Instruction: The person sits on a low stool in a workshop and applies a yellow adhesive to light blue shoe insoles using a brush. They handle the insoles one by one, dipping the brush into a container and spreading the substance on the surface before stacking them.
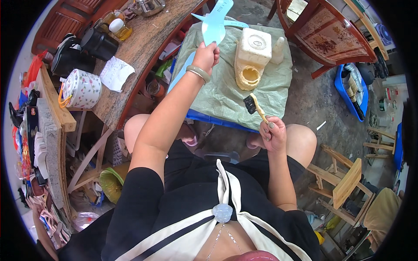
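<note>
My left hand (205,57) reaches far forward over a low cloth-covered table and pinches the near end of a light blue flat cut-out piece (213,28). More light blue pieces (236,24) lie beneath and beside it. In my right hand (273,132), above the table's near edge, is a small brush (260,108). Its handle is yellow-crusted, and its dark bristles point up and to the left. Beyond the brush stands a white plastic jug (254,48) with a yellow-crusted round opening (250,75) facing me. A whitish bottle-shaped thing (278,51) is beside the jug, partly hidden.
A greenish sheet (209,98) covers the low table. On the left, a stone-topped table (143,41) carries a floral pot (82,89), a black mug (100,43) and a paper (116,73). A wooden chair (328,32), a blue crate (352,91) and a wooden stool (348,182) stand to the right.
</note>
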Motion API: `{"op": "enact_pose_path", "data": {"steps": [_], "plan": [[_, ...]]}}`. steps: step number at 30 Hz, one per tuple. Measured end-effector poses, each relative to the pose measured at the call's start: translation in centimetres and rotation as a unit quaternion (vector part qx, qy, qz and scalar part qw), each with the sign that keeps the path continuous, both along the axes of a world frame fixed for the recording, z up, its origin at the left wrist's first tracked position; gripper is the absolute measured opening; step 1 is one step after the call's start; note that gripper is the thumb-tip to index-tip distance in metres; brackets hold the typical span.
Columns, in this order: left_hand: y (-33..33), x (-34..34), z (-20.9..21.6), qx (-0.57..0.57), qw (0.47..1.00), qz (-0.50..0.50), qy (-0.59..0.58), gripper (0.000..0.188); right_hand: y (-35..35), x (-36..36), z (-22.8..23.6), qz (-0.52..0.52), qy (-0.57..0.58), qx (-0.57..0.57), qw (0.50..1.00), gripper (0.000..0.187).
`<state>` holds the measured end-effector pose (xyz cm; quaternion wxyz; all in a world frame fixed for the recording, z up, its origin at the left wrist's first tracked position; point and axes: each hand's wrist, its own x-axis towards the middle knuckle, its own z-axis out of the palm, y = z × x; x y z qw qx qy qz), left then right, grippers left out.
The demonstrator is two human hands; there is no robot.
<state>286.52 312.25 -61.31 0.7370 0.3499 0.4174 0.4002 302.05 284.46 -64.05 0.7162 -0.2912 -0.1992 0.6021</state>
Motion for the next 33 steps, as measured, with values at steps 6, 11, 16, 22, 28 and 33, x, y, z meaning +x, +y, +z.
{"op": "enact_pose_path", "data": {"steps": [6, 11, 16, 22, 28, 33], "plan": [[4.5, -1.0, -0.8, 0.043, 0.986, -0.080, 0.137, 0.006, -0.4, 0.5, -0.2, -0.012, -0.007, 0.005, 1.000, 0.014], [10.8, -3.7, -1.2, 0.073, 0.955, -0.166, 0.233, 0.013, -0.4, 0.6, -0.3, -0.015, -0.008, -0.004, 1.000, 0.014], [13.1, -4.2, -2.5, 0.057, 0.932, -0.206, 0.294, 0.014, -0.2, 0.7, -0.7, -0.012, -0.013, -0.015, 1.000, 0.014], [13.5, -4.0, -3.7, 0.038, 0.913, -0.233, 0.332, 0.017, 0.3, 0.8, -1.0, -0.013, -0.017, -0.029, 0.999, 0.014], [14.5, -4.9, -4.7, 0.025, 0.887, -0.288, 0.360, 0.017, 0.8, 0.8, -1.1, -0.012, -0.021, -0.034, 0.999, 0.015], [13.8, -5.0, -4.5, 0.023, 0.900, -0.282, 0.332, 0.016, 0.8, 0.6, -1.2, -0.008, -0.030, -0.037, 0.999, 0.015]]}}
